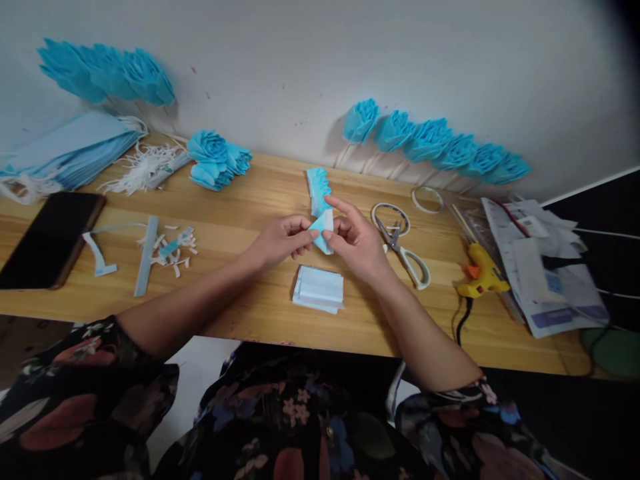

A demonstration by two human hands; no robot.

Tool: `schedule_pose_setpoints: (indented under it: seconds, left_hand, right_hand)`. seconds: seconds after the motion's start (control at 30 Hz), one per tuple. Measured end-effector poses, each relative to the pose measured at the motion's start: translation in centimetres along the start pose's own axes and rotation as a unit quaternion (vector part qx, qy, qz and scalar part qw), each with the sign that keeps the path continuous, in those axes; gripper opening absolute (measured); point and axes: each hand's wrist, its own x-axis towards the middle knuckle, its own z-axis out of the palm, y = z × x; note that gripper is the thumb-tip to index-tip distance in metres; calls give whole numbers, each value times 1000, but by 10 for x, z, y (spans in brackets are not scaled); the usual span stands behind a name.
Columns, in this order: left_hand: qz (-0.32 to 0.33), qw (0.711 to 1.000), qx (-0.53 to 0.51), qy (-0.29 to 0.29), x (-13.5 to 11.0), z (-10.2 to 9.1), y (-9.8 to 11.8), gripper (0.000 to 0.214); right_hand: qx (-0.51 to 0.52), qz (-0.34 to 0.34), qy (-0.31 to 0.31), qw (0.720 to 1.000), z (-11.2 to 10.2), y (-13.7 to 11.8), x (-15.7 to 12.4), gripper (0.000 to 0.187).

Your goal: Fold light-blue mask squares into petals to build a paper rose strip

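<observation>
Scissors (399, 244), glue gun (481, 273) beside blue piece (323, 235)

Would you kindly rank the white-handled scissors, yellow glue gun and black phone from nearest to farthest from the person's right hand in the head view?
1. White-handled metal scissors, just right of the right hand, which pinches a light blue folded piece.
2. Yellow plastic glue gun, farther right.
3. Black flat phone, far left.

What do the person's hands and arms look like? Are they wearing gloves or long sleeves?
No gloves: the left hand and right hand are bare, and so are both forearms. No watch or bracelet shows. The left sleeve and right sleeve end near the elbows; they are dark cloth printed with flowers in red, pink and blue.
</observation>
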Motion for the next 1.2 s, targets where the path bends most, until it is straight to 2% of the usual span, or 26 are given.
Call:
schedule_pose_setpoints:
  seconds: [0.13,0.27,0.43,0.57,0.67,0.97,1.07,1.2]
  left_hand:
    - [2,998,-49,26,1,-3,0,29]
    - [-7,994,-100,38,3,-4,-2,32]
    - [-4,993,-112,36,2,-4,-3,32]
    - [2,995,-97,35,1,-3,-3,32]
    - [7,997,-70,41,1,-3,-3,32]
    - [38,998,-10,56,-1,0,0,35]
    - [41,997,-9,57,-1,0,0,35]
    - [40,997,-16,57,-1,0,0,33]
  right_hand:
    - [5,-19,19,1000,-11,-2,0,44]
    - [-61,-62,21,996,-18,-6,1,39]
    - [-133,-106,4,985,-15,-11,1,23]
    - [-144,-126,5,981,-13,-10,2,10]
    - [-130,-112,9,985,-12,-8,2,3]
    - [-11,-24,22,999,-5,2,3,23]
    - [20,23,31,999,-3,3,4,24]
    - [50,52,30,997,-3,2,4,21]
